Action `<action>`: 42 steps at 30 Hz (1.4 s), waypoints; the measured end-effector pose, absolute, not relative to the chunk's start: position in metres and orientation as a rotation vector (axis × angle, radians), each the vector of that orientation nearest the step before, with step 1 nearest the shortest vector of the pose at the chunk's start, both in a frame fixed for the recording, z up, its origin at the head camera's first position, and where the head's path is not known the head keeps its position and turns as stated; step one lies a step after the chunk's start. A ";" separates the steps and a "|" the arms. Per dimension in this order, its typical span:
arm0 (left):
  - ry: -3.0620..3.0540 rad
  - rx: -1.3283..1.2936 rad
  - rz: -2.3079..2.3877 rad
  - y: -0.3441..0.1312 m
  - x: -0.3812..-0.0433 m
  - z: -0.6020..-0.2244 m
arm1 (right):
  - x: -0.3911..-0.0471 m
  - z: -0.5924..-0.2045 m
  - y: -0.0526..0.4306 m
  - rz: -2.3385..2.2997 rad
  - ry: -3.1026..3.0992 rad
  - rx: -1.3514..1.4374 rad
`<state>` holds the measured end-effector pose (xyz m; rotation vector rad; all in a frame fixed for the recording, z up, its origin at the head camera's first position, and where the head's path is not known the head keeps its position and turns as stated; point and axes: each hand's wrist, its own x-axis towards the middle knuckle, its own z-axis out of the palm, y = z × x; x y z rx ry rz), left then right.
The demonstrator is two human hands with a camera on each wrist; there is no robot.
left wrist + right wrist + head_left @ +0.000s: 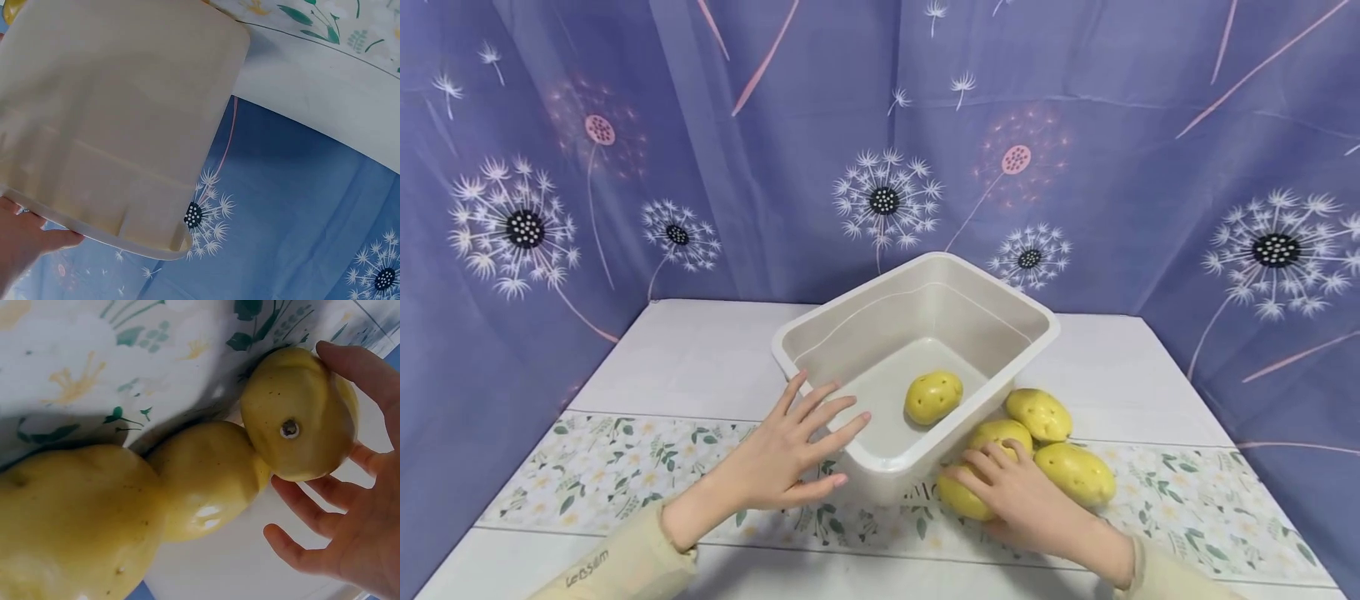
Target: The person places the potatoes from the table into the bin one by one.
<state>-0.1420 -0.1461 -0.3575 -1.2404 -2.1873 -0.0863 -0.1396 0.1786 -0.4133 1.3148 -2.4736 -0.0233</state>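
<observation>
A deep off-white plastic bin [917, 462] stands at an angle on the table, with one yellow potato [933, 397] lying on its floor. My left hand [797, 442] rests at the bin's near-left rim, its fingers spread and fairly straight. Outside the bin's right side, my right hand [1030, 504] holds the nearest potato [961, 497], thumb on one side and fingers curled on the other. In the right wrist view this gripped potato [297, 415] shows a small round dark spot. Around it lie more potatoes, one [1002, 436] against the bin, another [1039, 415] behind and one [1077, 474] rightward.
The white table [700, 358] has a floral band [625, 467] across its front half. A blue-purple dandelion-print curtain [775, 167] hangs at the back and both sides, close behind the bin's far corner.
</observation>
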 end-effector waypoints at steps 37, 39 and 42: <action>-2.138 -1.241 -0.204 -0.136 -0.147 -0.367 | -0.136 -0.407 0.182 -0.019 -2.539 1.268; -2.143 -1.235 -0.201 -0.139 -0.145 -0.366 | -0.137 -0.405 0.178 -0.016 -2.553 1.278; -2.179 -1.253 -0.176 -0.138 -0.144 -0.364 | -0.139 -0.404 0.176 -0.044 -2.563 1.292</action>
